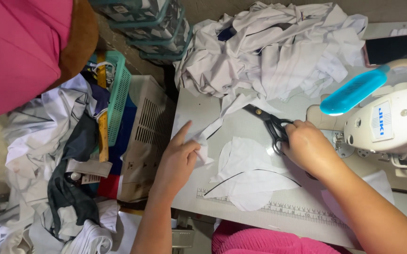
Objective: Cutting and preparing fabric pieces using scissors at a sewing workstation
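In the head view, a narrow white fabric strip (211, 128) is being pinched by the left hand (177, 157), thumb and curled fingers pressed together on its lower end while the index finger is being pointed outward. The strip is thin, creased and pale, and is being stretched up and to the right toward the blades of black-handled scissors (268, 124). The scissors are being held by the right hand (307, 146), whose grip is closed through the handle loops; the blades are being kept nearly together, tips toward the heap.

Curved white cut pieces (248, 176), one edged with a dark line, are lying flat on the pale worktop (194, 106), just beside both hands and above a printed ruler scale (278, 207) along the near edge. A large heap of white garments (274, 51) is crowding the far side of the worktop, touching the strip's upper end. A white sewing machine (391, 124) is closing off the right side, with a turquoise object (354, 89) resting on it. The left edge of the worktop is running just behind the left hand, and a beige slatted crate (144, 136) and a green basket (118, 96) are standing below it. Open room is being left only between the two hands.
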